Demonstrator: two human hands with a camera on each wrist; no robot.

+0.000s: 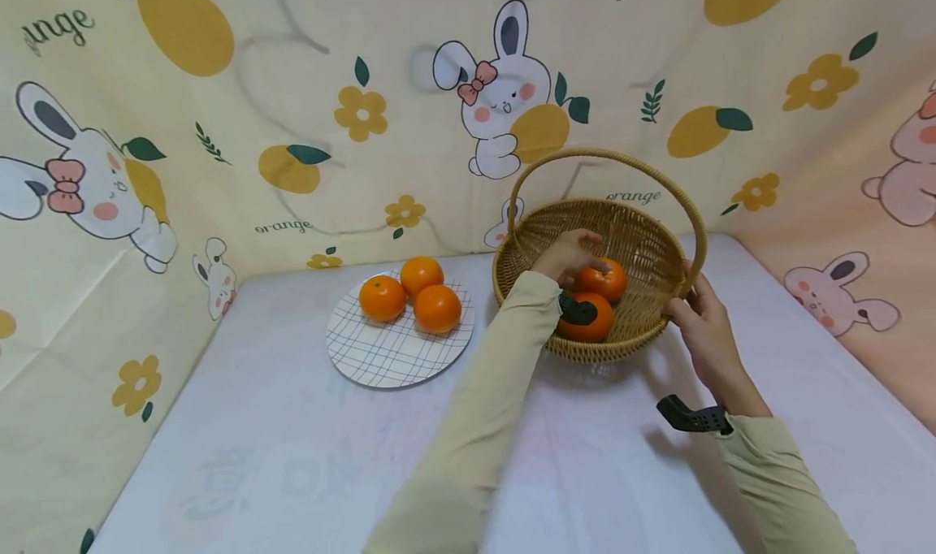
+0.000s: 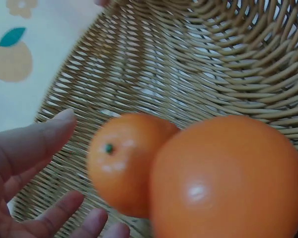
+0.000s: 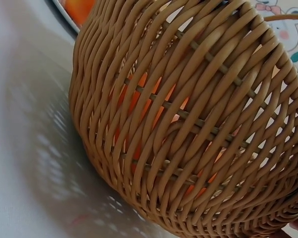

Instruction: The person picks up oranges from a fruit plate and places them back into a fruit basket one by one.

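Note:
A woven wicker basket [image 1: 643,241] with a tall arched handle tilts towards me on the table. Two oranges lie inside, a rear one [image 1: 613,279] and a front one [image 1: 598,325]. My left hand [image 1: 566,255] reaches in over the near rim, beside the rear orange. In the left wrist view, the thumb and fingers of the left hand [image 2: 27,151] spread apart, with a gap between them and the orange with a green stem dot [image 2: 121,163]. My right hand [image 1: 708,339] grips the basket's right side at the handle's base. The right wrist view shows mostly the basket's outer weave [image 3: 188,129].
Left of the basket, a round white plate [image 1: 387,363] with a grid pattern bears three oranges [image 1: 420,276] near its back edge. A white cloth covers the table [image 1: 292,424]. Printed fabric [image 1: 409,148] with rabbits and flowers hangs behind and along both sides.

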